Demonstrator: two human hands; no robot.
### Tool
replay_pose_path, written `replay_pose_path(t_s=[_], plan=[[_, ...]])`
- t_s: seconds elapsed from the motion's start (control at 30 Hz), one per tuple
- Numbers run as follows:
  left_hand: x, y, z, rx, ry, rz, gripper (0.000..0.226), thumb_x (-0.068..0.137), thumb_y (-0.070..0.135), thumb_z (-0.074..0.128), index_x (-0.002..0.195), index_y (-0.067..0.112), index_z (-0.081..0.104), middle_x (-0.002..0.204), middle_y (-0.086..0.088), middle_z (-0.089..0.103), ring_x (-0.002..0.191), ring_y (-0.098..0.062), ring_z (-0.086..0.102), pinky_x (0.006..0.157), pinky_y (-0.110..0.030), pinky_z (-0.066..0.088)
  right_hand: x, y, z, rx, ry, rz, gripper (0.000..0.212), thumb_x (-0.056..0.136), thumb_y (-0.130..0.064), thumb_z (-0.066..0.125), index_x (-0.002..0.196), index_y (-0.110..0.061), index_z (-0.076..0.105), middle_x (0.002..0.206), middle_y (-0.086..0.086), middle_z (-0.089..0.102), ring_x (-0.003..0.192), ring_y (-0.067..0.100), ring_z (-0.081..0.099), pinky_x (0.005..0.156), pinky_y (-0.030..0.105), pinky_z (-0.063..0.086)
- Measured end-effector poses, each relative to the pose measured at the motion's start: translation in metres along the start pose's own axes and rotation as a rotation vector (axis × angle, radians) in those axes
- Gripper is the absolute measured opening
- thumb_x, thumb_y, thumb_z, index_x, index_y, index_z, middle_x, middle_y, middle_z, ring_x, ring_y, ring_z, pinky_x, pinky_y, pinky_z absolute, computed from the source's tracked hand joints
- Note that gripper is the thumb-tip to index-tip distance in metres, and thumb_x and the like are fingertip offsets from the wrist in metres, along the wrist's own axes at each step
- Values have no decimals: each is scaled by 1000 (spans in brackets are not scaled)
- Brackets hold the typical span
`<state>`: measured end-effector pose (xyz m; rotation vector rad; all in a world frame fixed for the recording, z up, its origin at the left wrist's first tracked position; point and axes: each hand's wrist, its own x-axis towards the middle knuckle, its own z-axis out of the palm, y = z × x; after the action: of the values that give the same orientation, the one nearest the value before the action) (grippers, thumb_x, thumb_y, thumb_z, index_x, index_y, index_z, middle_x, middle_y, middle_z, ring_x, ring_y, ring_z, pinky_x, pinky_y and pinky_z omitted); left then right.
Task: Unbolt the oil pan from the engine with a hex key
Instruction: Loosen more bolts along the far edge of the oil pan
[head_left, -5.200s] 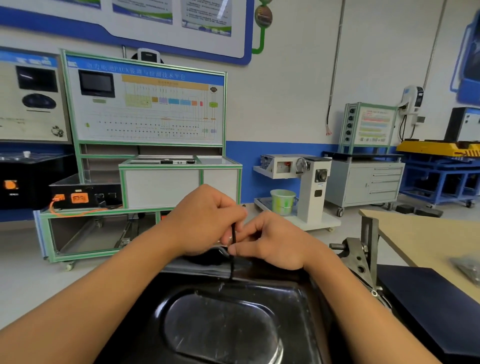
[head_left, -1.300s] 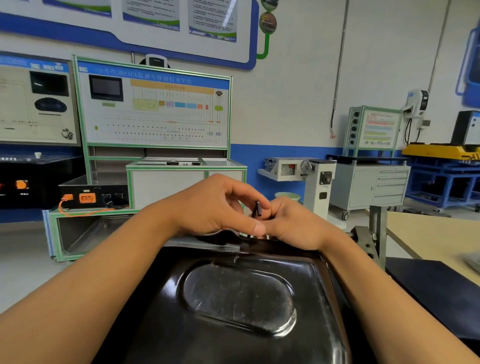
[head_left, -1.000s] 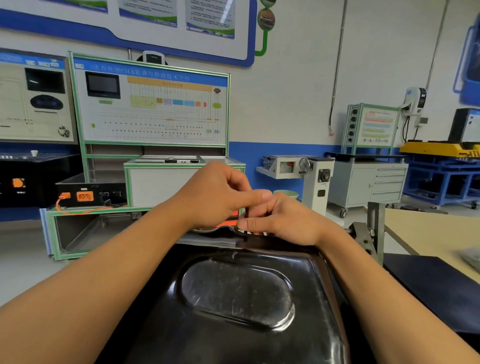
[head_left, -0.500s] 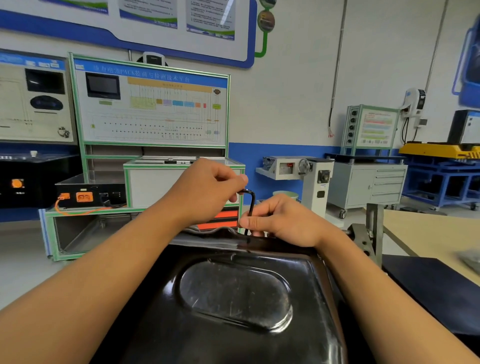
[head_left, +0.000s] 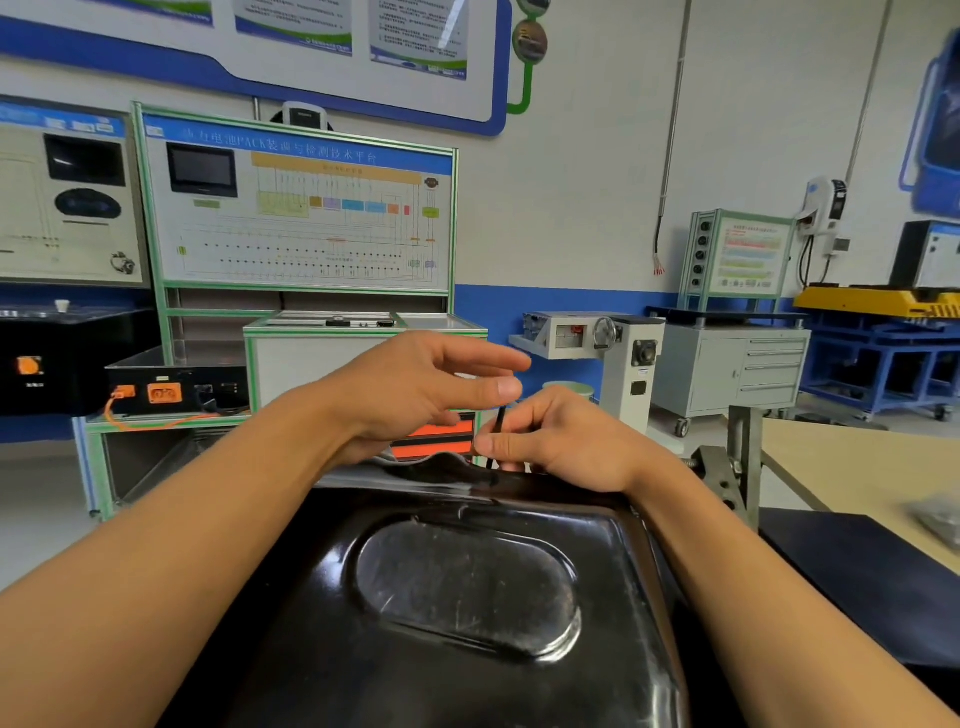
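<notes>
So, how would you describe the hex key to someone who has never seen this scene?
Find the glossy black oil pan filling the foreground. At its far edge the right hand pinches the hex key. It is the only thin, black, nearly upright rod there.

Blue panel header (head_left: 291, 148) reads "PACK" among Chinese characters.

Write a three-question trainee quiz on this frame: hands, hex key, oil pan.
1. True or false: the hex key stands roughly upright at the far edge of the oil pan.
2. The right hand holds the key by: A. pinching its shaft; B. pressing a flat palm on top; C. not touching it.
3. Are the fingers of the left hand fisted or extended?
Key: 1 true; 2 A; 3 extended.
</notes>
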<state>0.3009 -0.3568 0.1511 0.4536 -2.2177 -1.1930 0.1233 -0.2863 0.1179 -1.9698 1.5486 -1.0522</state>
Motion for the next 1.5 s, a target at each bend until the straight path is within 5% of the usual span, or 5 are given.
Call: replay_pose_path(t_s=[0.17, 0.33, 0.53, 0.73, 1.5], plan=[[6, -2, 12, 80, 38, 99, 44, 56, 54, 77, 92, 29, 78, 90, 8, 78, 83, -1, 72, 73, -13, 53, 1, 1, -2, -45, -6, -22, 30, 93, -14, 71, 64, -18, 68, 57, -8, 61, 58, 5, 52, 62, 12, 42], [13, -5, 19, 333, 247, 218, 32, 74, 52, 79, 70, 21, 75, 64, 5, 71, 57, -1, 59, 58, -18, 47, 2, -2, -2, -62, -37, -35, 32, 94, -20, 70, 89, 11, 67, 76, 32, 58, 69, 22, 48, 72, 34, 41], [18, -5, 16, 384, 442, 139, 15, 88, 21, 69, 74, 18, 73, 68, -8, 69, 57, -10, 55, 61, -28, 47, 4, 4, -2, -77, -30, -36, 37, 92, -31, 71, 95, 5, 75, 86, 32, 63, 71, 19, 49, 71, 36, 46], [13, -1, 12, 276, 399, 41, 20, 92, 14, 59, 80, 21, 73, 70, 5, 69, 50, 5, 55, 55, -15, 42, 6, 8, -2, -39, -27, -39, 29, 92, -28, 72, 86, 0, 76, 64, 3, 60, 60, 7, 47, 60, 13, 40], [0, 3, 5, 68, 86, 119, 16, 99, 12, 58, 108, 17, 71, 53, 1, 62, 44, -5, 49, 46, -14, 40, 2, 7, -2, -43, 22, -27, 35, 94, -20, 71, 59, -23, 67, 49, -13, 53, 50, 1, 43, 57, 13, 37]])
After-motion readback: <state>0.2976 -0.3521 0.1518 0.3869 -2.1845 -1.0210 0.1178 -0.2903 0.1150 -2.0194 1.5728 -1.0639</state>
